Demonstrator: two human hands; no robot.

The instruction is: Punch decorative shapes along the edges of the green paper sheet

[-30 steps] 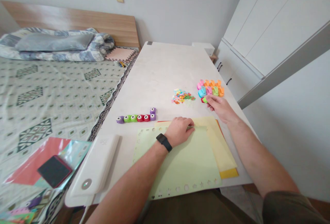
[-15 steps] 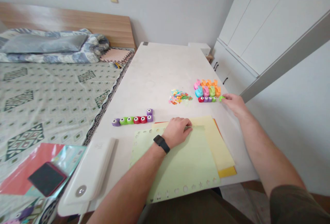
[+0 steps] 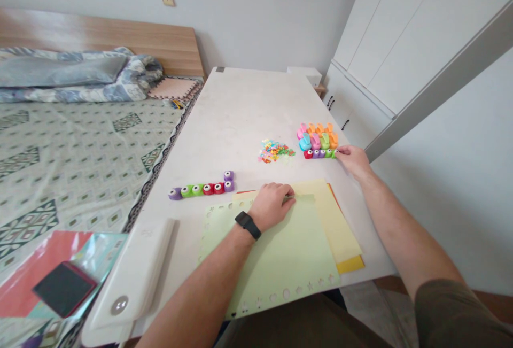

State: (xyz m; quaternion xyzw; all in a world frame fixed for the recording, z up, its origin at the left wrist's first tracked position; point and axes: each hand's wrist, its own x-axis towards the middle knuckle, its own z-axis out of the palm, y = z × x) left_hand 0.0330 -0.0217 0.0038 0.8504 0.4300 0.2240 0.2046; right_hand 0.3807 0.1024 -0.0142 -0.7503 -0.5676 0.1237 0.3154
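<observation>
At the right end of a row of small craft punches, my right hand (image 3: 354, 160) pinches a green craft punch (image 3: 334, 153). It stands in line with red, purple and green punches (image 3: 319, 154). My left hand (image 3: 271, 203), with a black watch on its wrist, rests on a light green paper sheet (image 3: 296, 252). Its fingers are curled round the sheet's far edge. Shaped holes run along the sheet's left, far and near edges. Yellow paper (image 3: 340, 230) lies beneath it.
Larger lever punches (image 3: 316, 141) stand behind the small ones. A pile of colourful paper cut-outs (image 3: 276, 151) lies left of them. Another row of small punches (image 3: 202, 189) is at the left. A white device (image 3: 138, 268) lies along the table's left edge, near a phone (image 3: 64, 289).
My right hand first moved right with the green punch, then left, setting it against the row's end. My left hand stays on the sheet. The whole view has shifted somewhat.
</observation>
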